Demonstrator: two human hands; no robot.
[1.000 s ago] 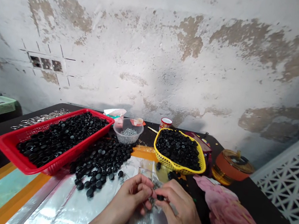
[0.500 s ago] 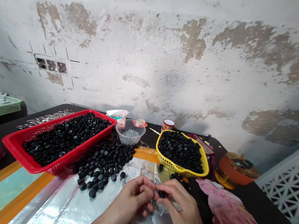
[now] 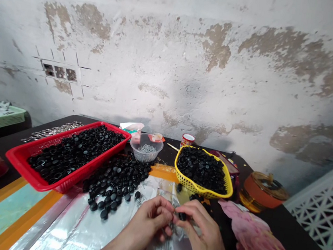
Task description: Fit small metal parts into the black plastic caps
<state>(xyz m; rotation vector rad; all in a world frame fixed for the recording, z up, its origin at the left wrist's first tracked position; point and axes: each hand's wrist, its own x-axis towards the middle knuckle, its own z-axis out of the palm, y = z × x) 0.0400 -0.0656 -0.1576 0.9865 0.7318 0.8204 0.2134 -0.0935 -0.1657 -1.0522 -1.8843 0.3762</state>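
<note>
My left hand [image 3: 149,222] and my right hand [image 3: 206,238] meet at the fingertips over the clear plastic sheet [image 3: 82,228]. Between the right thumb and forefinger I pinch a small black round cap [image 3: 181,216]. The left fingers are curled with thumb against forefinger, close to that cap; whatever they hold is too small or hidden to name. Loose black caps [image 3: 114,183] lie in a heap left of my hands. Beyond my right hand, a yellow basket [image 3: 178,176] is filled with small black round parts. A clear plastic bowl [image 3: 141,156] contains small grey metal pieces.
At the left, a red basket [image 3: 26,169] is full of black ring-like parts. Metal pieces [image 3: 48,131] lie behind it. On the right are a pink cloth [image 3: 261,244] and an amber jar [image 3: 262,192]. A small red tin [image 3: 187,140] stands near the wall.
The view has shifted slightly, moving the scene a little to the right. Both hands keep nearly the same pose, with the black cap still in the right fingers.
</note>
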